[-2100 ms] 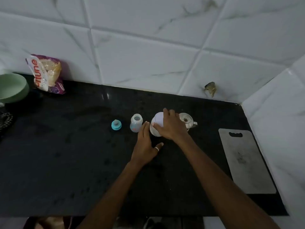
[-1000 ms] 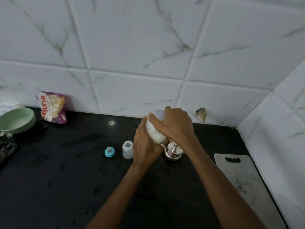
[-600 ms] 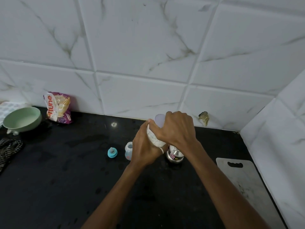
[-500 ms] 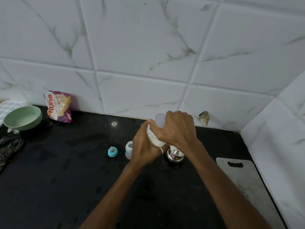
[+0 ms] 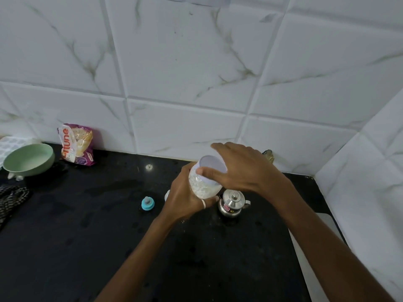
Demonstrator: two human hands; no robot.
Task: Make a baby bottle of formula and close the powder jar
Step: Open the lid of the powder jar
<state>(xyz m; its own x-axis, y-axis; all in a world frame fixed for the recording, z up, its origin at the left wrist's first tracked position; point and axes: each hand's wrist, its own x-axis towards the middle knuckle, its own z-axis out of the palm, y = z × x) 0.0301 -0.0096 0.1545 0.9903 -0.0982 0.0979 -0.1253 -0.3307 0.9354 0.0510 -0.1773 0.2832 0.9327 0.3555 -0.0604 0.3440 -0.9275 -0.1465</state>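
Observation:
A clear powder jar (image 5: 204,187) with white powder inside is held up above the black counter (image 5: 76,236). My left hand (image 5: 185,197) grips its body from the left. My right hand (image 5: 242,171) grips its pale lilac lid (image 5: 212,167) from the right, thumb along the lid's front edge. The baby bottle (image 5: 167,194) stands behind my left hand, only a sliver showing. Its blue teat cap (image 5: 148,203) lies on the counter to the left. A small steel kettle (image 5: 232,202) stands just under the jar to the right.
A green bowl (image 5: 28,160) and a purple snack packet (image 5: 76,144) sit at the back left by the tiled wall. A dark patterned cloth (image 5: 11,197) lies at the left edge. A grey cutting board (image 5: 316,269) lies along the right side.
Both hands lifted the jar off the counter and hold it up. In the last half second my right hand shifted on the lid, uncovering its top.

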